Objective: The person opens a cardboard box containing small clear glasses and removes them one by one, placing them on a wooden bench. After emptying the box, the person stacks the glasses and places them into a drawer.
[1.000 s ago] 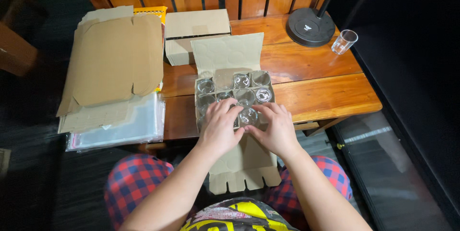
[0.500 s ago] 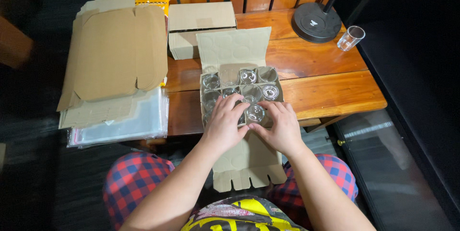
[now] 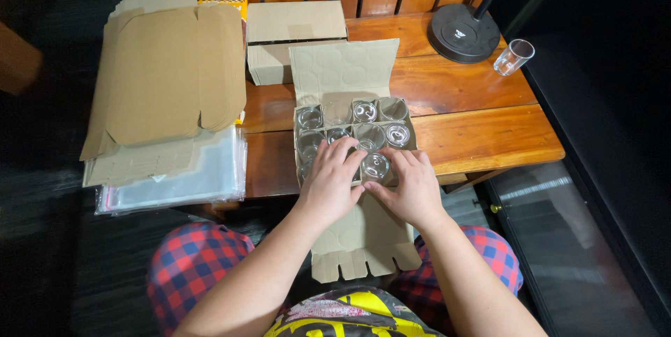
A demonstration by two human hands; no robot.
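Note:
An open cardboard box point(image 3: 342, 71) with a divider grid lies on the wooden table point(image 3: 475, 120), its far flap raised and its near flap hanging over the table's front edge. Several clear glasses point(image 3: 365, 112) stand in its cells. My left hand point(image 3: 330, 182) and my right hand point(image 3: 409, 187) press together around one glass point(image 3: 376, 166) in the box's near row, fingers touching its rim and sides. The cells under my hands are hidden.
A stack of flat cardboard blanks point(image 3: 168, 71) lies at the left on a pile of clear plastic bags point(image 3: 182, 183). A closed small carton point(image 3: 293, 37) stands behind the box. A black round lamp base point(image 3: 464, 33) and a lone glass point(image 3: 513, 57) are at far right.
The view has shifted slightly. My hands have stayed on the near row of the box, closing a little more around the one glass.

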